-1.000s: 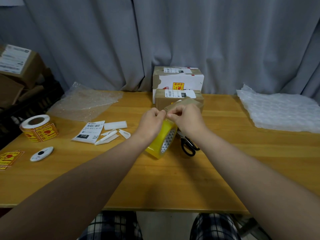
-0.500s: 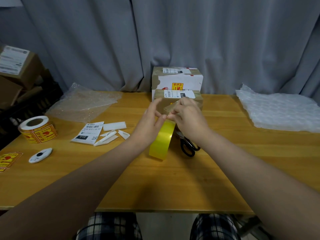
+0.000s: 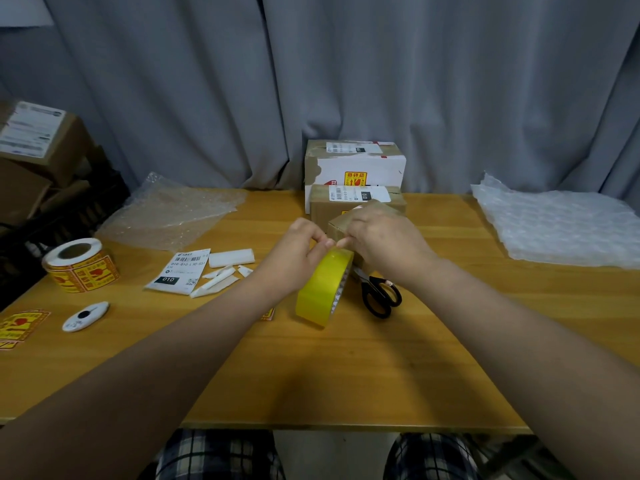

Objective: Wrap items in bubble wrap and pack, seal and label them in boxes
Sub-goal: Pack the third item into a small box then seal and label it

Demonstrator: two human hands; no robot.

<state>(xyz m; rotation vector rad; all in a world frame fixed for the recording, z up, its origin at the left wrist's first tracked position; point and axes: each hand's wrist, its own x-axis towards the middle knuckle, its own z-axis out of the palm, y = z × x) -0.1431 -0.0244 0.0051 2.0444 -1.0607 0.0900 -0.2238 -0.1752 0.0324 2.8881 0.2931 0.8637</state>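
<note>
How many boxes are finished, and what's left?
The white box and brown box behind already carry labels. The left hand holds the tape roll beside a small box gripped by the right hand. Probably left: cutting with the scissors and sticking on the loose shipping label.

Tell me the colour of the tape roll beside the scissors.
The tape roll is yellow, and it shows clearly in the head view.

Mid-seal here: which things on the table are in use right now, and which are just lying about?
In use: tape roll, small box, left hand, right hand.
Lying about: scissors, sticker roll, shipping label, clear bubble wrap, white bubble wrap, stacked boxes.
</note>
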